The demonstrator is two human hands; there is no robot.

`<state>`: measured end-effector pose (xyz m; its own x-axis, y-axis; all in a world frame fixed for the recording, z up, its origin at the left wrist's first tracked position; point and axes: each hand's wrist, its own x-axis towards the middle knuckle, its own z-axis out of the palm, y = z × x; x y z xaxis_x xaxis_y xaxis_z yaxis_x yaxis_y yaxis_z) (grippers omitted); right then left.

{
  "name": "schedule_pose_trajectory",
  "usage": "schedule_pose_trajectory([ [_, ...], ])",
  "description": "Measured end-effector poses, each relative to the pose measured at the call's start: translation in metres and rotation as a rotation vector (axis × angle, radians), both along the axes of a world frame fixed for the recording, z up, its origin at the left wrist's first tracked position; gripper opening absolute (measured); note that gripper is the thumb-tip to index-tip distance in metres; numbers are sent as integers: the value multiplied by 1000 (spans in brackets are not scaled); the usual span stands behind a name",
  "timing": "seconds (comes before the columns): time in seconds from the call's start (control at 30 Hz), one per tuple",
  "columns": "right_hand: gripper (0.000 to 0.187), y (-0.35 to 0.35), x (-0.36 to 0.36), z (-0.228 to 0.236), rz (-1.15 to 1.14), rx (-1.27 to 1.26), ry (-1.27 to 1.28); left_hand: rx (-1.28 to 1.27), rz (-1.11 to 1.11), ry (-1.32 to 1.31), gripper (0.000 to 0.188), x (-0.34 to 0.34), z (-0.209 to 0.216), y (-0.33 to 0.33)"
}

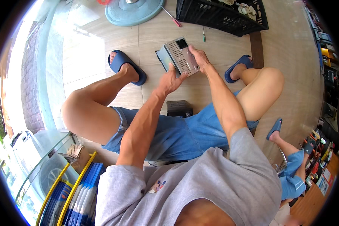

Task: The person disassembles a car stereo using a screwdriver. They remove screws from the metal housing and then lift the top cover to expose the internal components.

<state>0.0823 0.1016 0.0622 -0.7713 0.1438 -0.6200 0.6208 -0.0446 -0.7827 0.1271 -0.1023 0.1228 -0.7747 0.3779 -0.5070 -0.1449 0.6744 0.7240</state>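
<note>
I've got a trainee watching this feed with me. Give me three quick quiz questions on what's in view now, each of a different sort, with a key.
1. True or false: both hands hold the grey perforated metal electronics box.
2. What lies on the tiled floor nearest the black plastic crate: A) a red-handled screwdriver, B) a hammer, C) a paintbrush?
3. Fill in: the person wears blue ___ on both feet.

Key
1. True: left hand grips its near edge, right hand its right side.
2. A.
3. Slide sandals.
</note>
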Motion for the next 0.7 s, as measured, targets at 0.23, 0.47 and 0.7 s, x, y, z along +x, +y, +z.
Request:
schedule_pose_trajectory([
  [0.23, 47, -16, -11, 9, 236, -52, -16, -9, 13, 80, 109, 22, -12, -3],
  [0.47, 41, 20, -10, -28, 186, -343, -68, -134, 50, 11, 100, 24, 24, 45],
  [0.7, 36, 11, -19, -33, 135, -43, -80, -292, -172, 292, 90, 35, 21, 59],
])
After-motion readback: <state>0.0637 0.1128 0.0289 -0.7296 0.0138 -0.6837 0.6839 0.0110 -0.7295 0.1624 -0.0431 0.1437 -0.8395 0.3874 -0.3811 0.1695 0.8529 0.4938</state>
